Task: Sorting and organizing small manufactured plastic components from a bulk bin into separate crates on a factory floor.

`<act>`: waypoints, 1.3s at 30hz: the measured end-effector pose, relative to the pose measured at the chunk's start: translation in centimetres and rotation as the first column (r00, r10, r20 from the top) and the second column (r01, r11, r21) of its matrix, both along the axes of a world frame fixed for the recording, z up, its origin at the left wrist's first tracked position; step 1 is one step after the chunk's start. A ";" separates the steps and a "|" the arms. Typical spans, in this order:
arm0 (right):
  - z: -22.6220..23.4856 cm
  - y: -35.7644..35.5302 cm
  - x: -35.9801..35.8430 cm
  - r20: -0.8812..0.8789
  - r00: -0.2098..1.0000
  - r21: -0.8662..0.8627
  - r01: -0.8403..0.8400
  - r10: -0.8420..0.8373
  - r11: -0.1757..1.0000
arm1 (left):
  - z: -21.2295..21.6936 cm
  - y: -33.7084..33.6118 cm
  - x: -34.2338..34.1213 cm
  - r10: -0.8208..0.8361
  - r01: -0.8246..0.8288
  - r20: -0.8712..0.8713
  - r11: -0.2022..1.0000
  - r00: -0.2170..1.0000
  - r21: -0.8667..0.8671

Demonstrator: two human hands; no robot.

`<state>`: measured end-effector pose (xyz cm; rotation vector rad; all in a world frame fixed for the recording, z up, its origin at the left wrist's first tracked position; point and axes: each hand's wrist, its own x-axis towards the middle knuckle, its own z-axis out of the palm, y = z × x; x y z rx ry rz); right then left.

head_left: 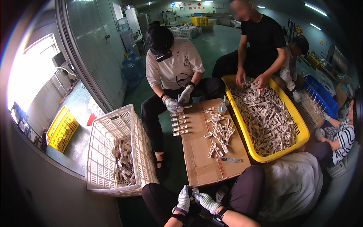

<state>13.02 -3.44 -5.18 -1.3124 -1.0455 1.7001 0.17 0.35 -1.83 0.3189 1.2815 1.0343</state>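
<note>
My left hand [183, 199], in a striped white glove, is closed in front of my lap; what its fingers hold is too small to make out. Beside it my right hand [207, 202], gloved alike, pinches a small pale flat piece [195, 190] just below the near edge of a cardboard-topped table [200, 166]. On the cardboard lies a loose pile of pale flat slotted pieces [219, 136]. A dark grey flat strip [231, 160] rests nearer me. Several similar pieces [180, 127] form a column at the table's left edge.
A white crate [109, 189] with pieces stands left, a yellow crate [264, 159] heaped with them right. Across from me a gloved person [176, 64] handles a piece; another [262, 41] reaches into the yellow crate. A small jar [222, 109] stands at the far right corner. A white sack [291, 181] lies right.
</note>
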 end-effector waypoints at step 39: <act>3.2 -0.5 0.2 -0.081 0.996 -0.039 0.032 -0.035 0.999 | 1.0 -1.2 -0.3 0.105 -0.124 0.111 0.976 0.988 0.180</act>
